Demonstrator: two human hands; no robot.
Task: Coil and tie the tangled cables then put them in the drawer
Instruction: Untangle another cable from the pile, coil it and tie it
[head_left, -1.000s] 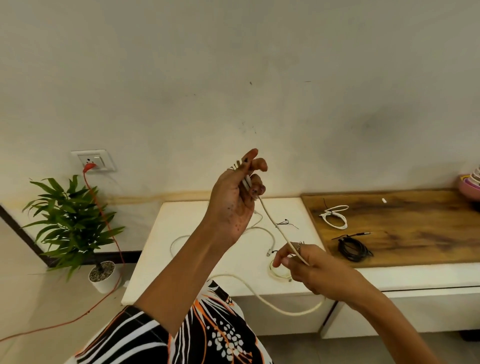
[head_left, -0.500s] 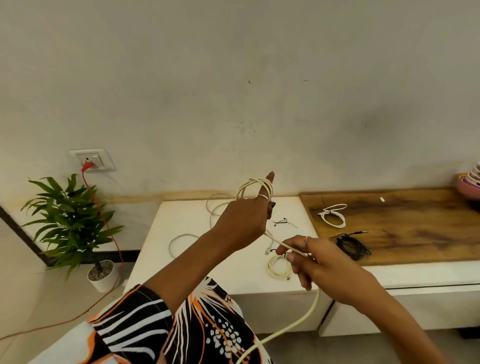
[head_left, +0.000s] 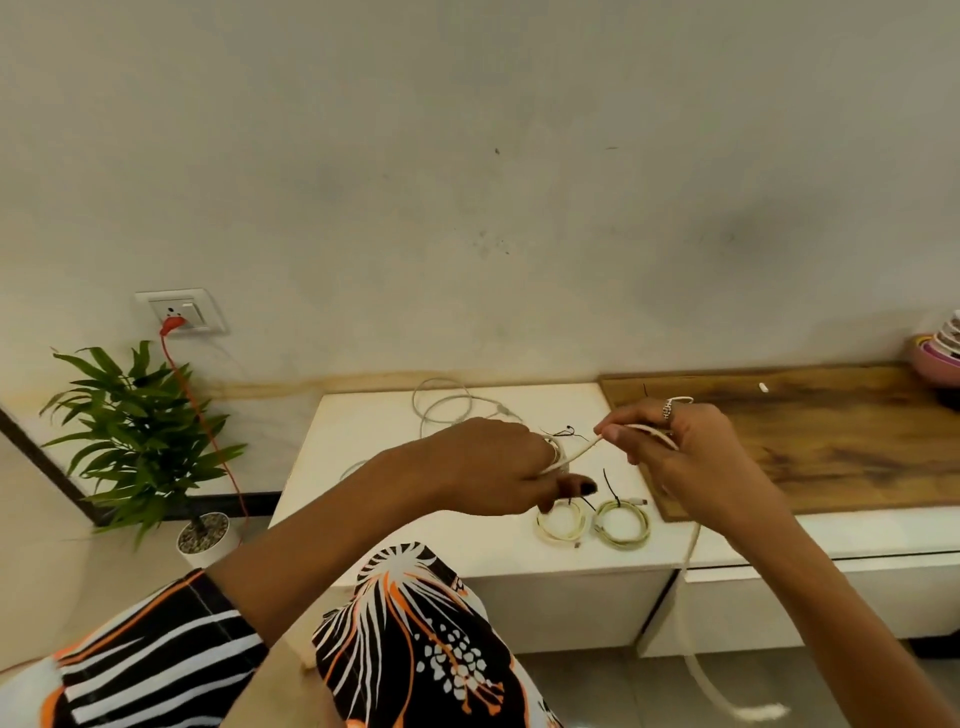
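Note:
A cream cable (head_left: 582, 451) runs taut between my two hands above the white cabinet top (head_left: 395, 499). My left hand (head_left: 488, 467) grips turns of this cable wound round its fingers. My right hand (head_left: 675, 447) pinches the cable; its loose tail hangs past the cabinet front to the floor (head_left: 696, 649). Two tied cream coils (head_left: 561, 522) (head_left: 622, 525) lie by the front edge below my hands. A loose white cable (head_left: 447, 405) lies at the back. The drawer front (head_left: 831, 587) is below right, shut.
A wooden board (head_left: 831, 436) covers the cabinet's right part; a small white piece (head_left: 763, 387) lies on it. Stacked bowls (head_left: 940, 353) stand at far right. A potted plant (head_left: 135, 441) stands left on the floor, beside an orange cord (head_left: 208, 415) plugged into a wall socket (head_left: 179, 312).
My left hand has come down from chest height to just above the cabinet, cable still wound on its fingers. My right hand has moved up and right. The view now shows two tied coils.

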